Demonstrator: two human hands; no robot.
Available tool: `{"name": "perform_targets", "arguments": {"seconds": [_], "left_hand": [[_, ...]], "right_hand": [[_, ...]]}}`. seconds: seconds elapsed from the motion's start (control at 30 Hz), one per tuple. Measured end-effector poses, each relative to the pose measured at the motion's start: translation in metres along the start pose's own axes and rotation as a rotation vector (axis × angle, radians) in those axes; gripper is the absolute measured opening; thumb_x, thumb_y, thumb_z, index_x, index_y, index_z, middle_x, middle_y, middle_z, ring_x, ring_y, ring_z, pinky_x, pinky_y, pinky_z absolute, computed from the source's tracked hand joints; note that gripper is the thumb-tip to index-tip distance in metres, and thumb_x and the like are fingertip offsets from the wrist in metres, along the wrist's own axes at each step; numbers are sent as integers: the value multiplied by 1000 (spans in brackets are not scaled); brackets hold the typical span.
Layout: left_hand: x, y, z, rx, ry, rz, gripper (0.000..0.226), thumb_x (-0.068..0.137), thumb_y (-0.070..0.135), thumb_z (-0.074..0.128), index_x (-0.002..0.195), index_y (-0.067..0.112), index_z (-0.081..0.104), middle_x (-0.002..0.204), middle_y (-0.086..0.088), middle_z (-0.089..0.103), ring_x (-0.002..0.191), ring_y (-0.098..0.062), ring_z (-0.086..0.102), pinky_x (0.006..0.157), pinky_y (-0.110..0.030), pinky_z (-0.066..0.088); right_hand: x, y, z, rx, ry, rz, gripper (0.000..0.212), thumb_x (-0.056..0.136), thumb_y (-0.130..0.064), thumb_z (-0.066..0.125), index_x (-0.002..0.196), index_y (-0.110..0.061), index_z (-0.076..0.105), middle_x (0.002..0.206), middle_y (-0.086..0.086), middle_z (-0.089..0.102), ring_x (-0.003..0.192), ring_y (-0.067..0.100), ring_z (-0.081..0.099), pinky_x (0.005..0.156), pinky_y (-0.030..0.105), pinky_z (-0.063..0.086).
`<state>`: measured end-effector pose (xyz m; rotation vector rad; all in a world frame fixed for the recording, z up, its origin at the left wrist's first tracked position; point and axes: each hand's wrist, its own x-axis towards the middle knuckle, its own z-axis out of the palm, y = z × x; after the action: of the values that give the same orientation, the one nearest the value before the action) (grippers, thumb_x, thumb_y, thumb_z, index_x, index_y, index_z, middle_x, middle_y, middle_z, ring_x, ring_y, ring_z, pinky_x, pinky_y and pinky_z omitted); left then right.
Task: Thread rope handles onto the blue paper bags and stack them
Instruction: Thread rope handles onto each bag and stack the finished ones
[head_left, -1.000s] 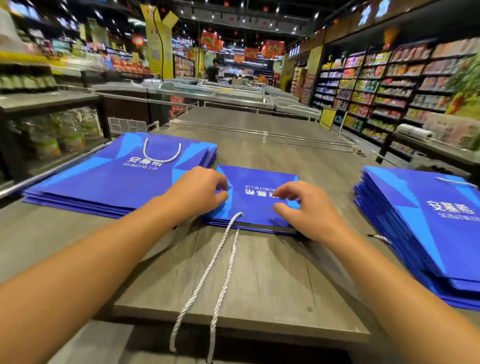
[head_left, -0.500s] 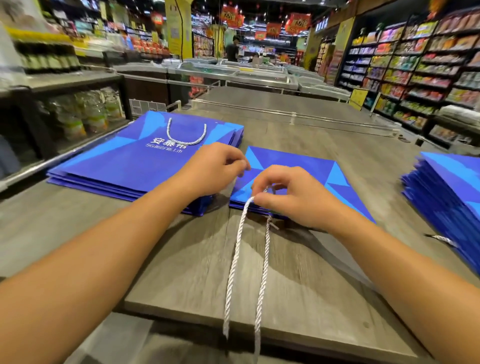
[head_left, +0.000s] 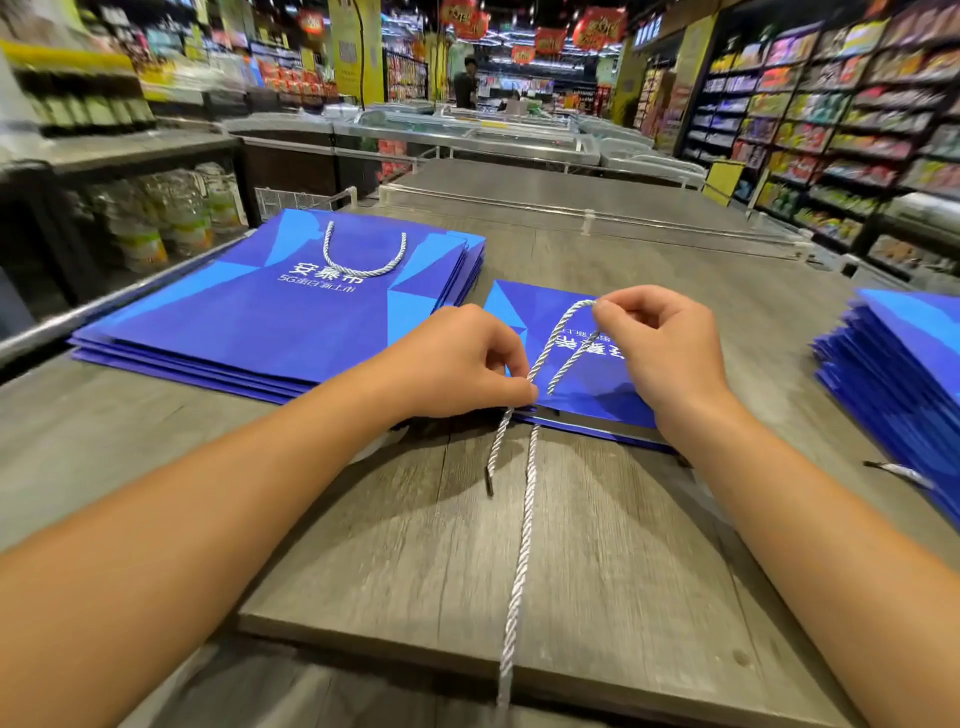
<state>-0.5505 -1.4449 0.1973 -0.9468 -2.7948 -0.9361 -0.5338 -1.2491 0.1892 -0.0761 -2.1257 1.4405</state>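
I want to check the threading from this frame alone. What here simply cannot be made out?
- Head view: the bag's holes, covered by the left hand and right hand pinching the rope.
- The rope's lower end: blurred past the table edge.
- The right stack: cut off by the frame edge.
- The middle bag: print partly covered by the hands.

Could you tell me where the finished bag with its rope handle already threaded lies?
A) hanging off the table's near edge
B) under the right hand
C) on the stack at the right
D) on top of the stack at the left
D: a white rope handle loops across the top bag of the left stack.
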Motion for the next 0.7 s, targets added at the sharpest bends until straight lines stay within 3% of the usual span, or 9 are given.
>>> {"name": "perform_targets", "arguments": {"seconds": [0.13, 0.2, 0.27, 0.37, 0.47, 0.57, 0.63, 0.7], "left_hand": [[0, 1, 3, -72, 40, -13, 12, 83, 21, 71, 72, 18, 69, 55, 11, 58, 51, 0, 48, 52, -12, 35], [1, 2, 1, -259, 98, -40, 13, 86, 18, 69, 74, 13, 69, 60, 7, 66, 53, -2, 51, 56, -15, 40], [2, 3, -3, -462, 173, -71, 14, 89, 15, 68, 75, 10, 68, 66, 1, 70, 55, -8, 51, 59, -23, 43], [3, 2, -5, -655, 279, -108, 16, 91, 12, 66, 76, 11, 66, 66, 1, 70, 53, -11, 50, 59, -28, 41], [5, 2, -4, -744, 312, -125, 12, 92, 11, 65, 80, 10, 66, 67, 0, 70, 53, -12, 51, 60, -26, 42], [6, 2, -3, -794, 308, -118, 11, 92, 11, 64, 82, 10, 66, 69, -1, 70, 55, -13, 51, 60, -23, 43], [5, 3, -1, -812, 301, -106, 11, 93, 11, 64, 82, 10, 65, 70, -2, 70, 56, -14, 51, 58, -21, 45], [6, 4, -1, -819, 302, -100, 11, 93, 10, 64, 82, 10, 65, 70, -2, 70, 56, -14, 51, 58, -20, 46]], "right_hand": [[-1, 1, 0, -15, -13, -34, 8, 87, -17, 69, 84, -24, 69, 59, -13, 56, 54, 1, 48, 58, 17, 41], [-3, -1, -1, -66, -7, -78, 8, 86, -17, 68, 91, -23, 67, 61, -12, 55, 54, 1, 48, 58, 18, 40], [-6, -7, -2, -70, -28, -119, 8, 86, -15, 66, 83, -22, 66, 61, -9, 57, 54, 3, 49, 57, 19, 41], [-12, -13, -7, -112, -215, -136, 16, 87, -16, 66, 72, -20, 68, 60, -3, 62, 55, 8, 54, 58, 21, 44], [-17, -9, -9, -198, -444, -139, 11, 87, -22, 69, 77, -22, 72, 68, 9, 66, 57, 18, 54, 60, 29, 43], [-16, -4, -9, -252, -475, -166, 10, 85, -24, 72, 76, -28, 72, 59, -5, 60, 54, 11, 47, 57, 26, 39], [-15, -4, -8, -282, -478, -186, 12, 85, -22, 72, 75, -28, 73, 64, -5, 66, 59, 18, 51, 61, 29, 43], [-16, -5, -9, -282, -493, -182, 14, 85, -20, 72, 73, -27, 72, 64, -9, 65, 56, 11, 48, 59, 23, 42]]}}
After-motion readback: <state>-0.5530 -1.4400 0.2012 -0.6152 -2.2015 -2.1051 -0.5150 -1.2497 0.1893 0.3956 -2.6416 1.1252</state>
